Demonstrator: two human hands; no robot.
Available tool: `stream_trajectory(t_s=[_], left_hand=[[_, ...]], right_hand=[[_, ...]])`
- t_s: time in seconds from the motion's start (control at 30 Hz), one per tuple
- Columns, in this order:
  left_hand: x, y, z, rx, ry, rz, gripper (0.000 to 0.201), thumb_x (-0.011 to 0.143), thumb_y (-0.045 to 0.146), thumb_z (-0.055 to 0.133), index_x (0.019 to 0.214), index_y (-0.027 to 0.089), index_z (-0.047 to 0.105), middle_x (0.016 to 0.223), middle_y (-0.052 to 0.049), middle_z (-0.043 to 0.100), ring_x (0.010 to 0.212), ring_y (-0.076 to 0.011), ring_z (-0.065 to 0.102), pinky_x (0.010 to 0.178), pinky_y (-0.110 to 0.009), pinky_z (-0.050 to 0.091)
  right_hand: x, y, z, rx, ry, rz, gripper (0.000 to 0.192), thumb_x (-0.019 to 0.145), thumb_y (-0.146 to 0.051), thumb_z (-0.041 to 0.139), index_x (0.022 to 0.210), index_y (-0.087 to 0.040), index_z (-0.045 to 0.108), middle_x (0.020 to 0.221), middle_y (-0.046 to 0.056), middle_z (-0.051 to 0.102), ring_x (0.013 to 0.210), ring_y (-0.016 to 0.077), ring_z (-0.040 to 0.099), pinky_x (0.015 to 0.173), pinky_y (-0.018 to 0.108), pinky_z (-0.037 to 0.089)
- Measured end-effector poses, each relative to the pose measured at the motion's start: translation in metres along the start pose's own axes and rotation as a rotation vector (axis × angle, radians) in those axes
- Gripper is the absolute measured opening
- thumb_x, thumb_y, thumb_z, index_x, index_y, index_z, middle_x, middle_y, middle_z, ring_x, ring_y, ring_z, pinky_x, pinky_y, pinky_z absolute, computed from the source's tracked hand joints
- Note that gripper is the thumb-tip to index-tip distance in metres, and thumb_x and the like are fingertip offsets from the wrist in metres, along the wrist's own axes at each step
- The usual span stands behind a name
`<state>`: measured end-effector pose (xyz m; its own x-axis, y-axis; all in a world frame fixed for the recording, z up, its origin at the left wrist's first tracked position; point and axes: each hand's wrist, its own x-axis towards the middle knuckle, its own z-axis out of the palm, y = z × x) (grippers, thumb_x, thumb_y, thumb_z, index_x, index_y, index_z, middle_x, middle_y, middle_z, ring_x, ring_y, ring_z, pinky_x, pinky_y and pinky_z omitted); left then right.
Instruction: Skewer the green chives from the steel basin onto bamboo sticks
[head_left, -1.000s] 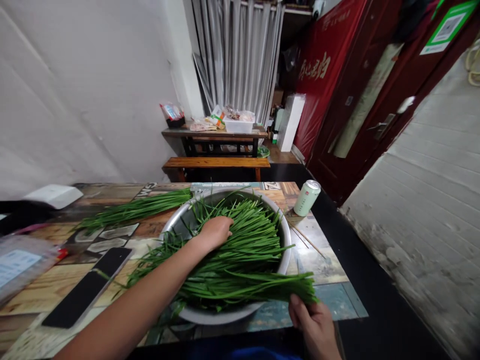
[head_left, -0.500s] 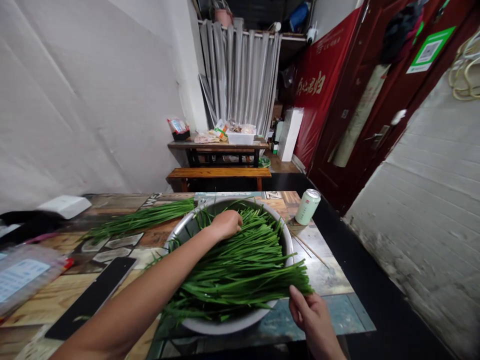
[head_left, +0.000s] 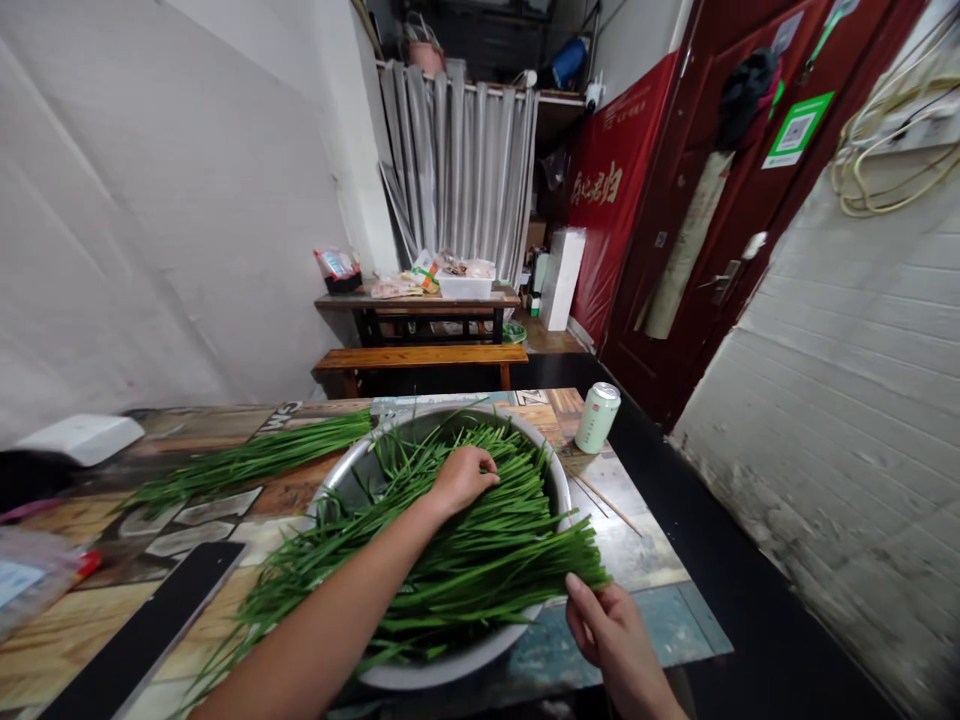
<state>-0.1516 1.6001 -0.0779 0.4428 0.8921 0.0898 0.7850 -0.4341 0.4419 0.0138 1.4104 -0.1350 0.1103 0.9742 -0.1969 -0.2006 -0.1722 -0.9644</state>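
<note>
A wide metal basin (head_left: pixel 564 480) on the table is heaped with long green garlic chives (head_left: pixel 480 560). Over the middle of the heap is my left hand (head_left: pixel 463 480), its fingers curled together at the chive stems; the exact stalks in them are partly hidden. My right hand (head_left: pixel 611 620), beyond the basin's lower right rim, pinches the cut ends of a bunch between thumb and fingers. Leaves hang over the left rim, under my left forearm. Another bunch of chives (head_left: pixel 262 450) lies on the table behind and left of the basin.
A pale green can (head_left: pixel 598 418) stands right of the basin, with thin sticks (head_left: pixel 611 502) nearby. On the left lie a dark flat phone-like slab (head_left: pixel 150 630), a plastic package (head_left: pixel 37 580) and a white box (head_left: pixel 82 438). Behind the table are a wooden bench (head_left: pixel 420 356) and a second table (head_left: pixel 337 299).
My left hand has shifted slightly right and down over the heap. More chive leaves now spread over the left rim. My right hand stays at the bunch's ends; the view has turned slightly right.
</note>
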Motion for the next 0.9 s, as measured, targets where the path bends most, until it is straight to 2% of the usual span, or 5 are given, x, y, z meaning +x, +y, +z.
stream_trajectory(t_s=[0.23,0.4,0.5,0.67,0.9], left_hand=[[0.001,0.006,-0.003,-0.359,0.028,-0.02,0.021,0.071,0.032,0.054,0.071,0.015,0.066,0.066,-0.003,0.064,0.064,-0.0142,0.056,0.061,-0.024,0.041],[-0.005,0.023,-0.003,-0.7,-0.151,-0.169,0.036,0.067,0.036,0.057,0.091,0.011,0.066,0.069,-0.003,0.065,0.05,-0.0096,0.048,0.047,-0.021,0.035],[-0.012,0.038,0.0,-0.746,-0.176,-0.127,0.038,0.066,0.038,0.06,0.092,0.011,0.068,0.067,-0.003,0.065,0.052,-0.0098,0.047,0.052,-0.022,0.036],[-0.022,0.057,0.008,-0.768,-0.054,-0.092,0.041,0.068,0.042,0.06,0.094,0.012,0.069,0.055,0.0,0.058,0.052,-0.0113,0.047,0.057,-0.023,0.038],[-0.023,0.06,0.008,-0.754,-0.024,-0.01,0.045,0.076,0.045,0.052,0.1,0.01,0.067,0.051,0.001,0.052,0.055,-0.0127,0.047,0.06,-0.023,0.038]], right_hand=[[0.01,-0.018,-0.001,0.03,-0.06,-0.066,0.045,0.077,-0.056,0.05,0.057,-0.016,0.045,0.039,-0.009,0.034,0.03,0.002,0.023,0.033,0.018,0.011],[0.026,-0.031,0.0,0.069,-0.045,-0.122,0.035,0.079,-0.051,0.052,0.086,-0.018,0.045,0.039,-0.012,0.04,0.025,0.0018,0.021,0.026,0.014,0.012],[0.034,-0.036,0.001,0.09,-0.062,-0.096,0.033,0.078,-0.048,0.054,0.085,-0.017,0.044,0.036,-0.013,0.04,0.023,0.001,0.018,0.025,0.013,0.011],[0.035,-0.033,0.001,0.121,-0.048,-0.072,0.031,0.079,-0.046,0.054,0.085,-0.018,0.042,0.034,-0.014,0.041,0.022,0.0008,0.017,0.024,0.012,0.012],[0.032,-0.032,0.001,0.13,-0.034,-0.06,0.034,0.077,-0.05,0.055,0.079,-0.018,0.041,0.033,-0.013,0.04,0.023,0.0007,0.017,0.025,0.012,0.011]])
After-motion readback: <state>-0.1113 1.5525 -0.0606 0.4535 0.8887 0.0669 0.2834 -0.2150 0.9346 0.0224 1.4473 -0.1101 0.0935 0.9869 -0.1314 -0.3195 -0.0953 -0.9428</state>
